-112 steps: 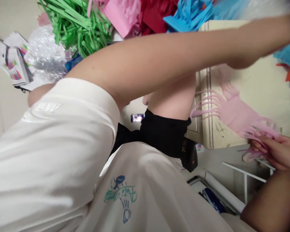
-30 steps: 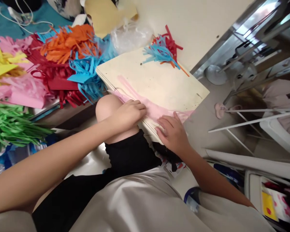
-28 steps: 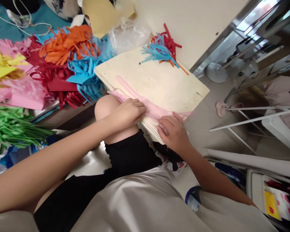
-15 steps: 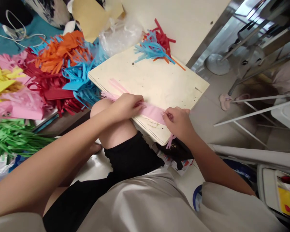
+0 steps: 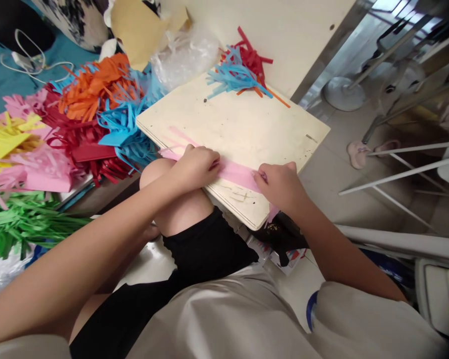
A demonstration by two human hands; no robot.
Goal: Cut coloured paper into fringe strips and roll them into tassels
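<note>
A pink fringed paper strip [image 5: 235, 172] lies along the near edge of a cream wooden board [image 5: 243, 127] that rests by my raised knee. My left hand [image 5: 195, 166] presses down on the strip's left part, fingers curled over it. My right hand [image 5: 280, 185] pinches the strip's right end near the board's corner, where pink fringe hangs over the edge. A small bunch of blue and red paper fringes [image 5: 239, 72] sits at the board's far edge.
Heaps of cut paper fringe lie to the left: orange [image 5: 93, 85], blue [image 5: 125, 129], red [image 5: 78, 142], pink [image 5: 41, 167], yellow [image 5: 7, 142] and green [image 5: 18, 222]. A crumpled clear plastic bag [image 5: 185, 52] is behind the board. White metal rods [image 5: 400, 174] and a slipper [image 5: 359, 152] are on the floor at right.
3.7 s ago the pink strip hung in the air from my right hand. It now lies on the board, both hands closed on it, and the right hand has curled from flat to pinching.
</note>
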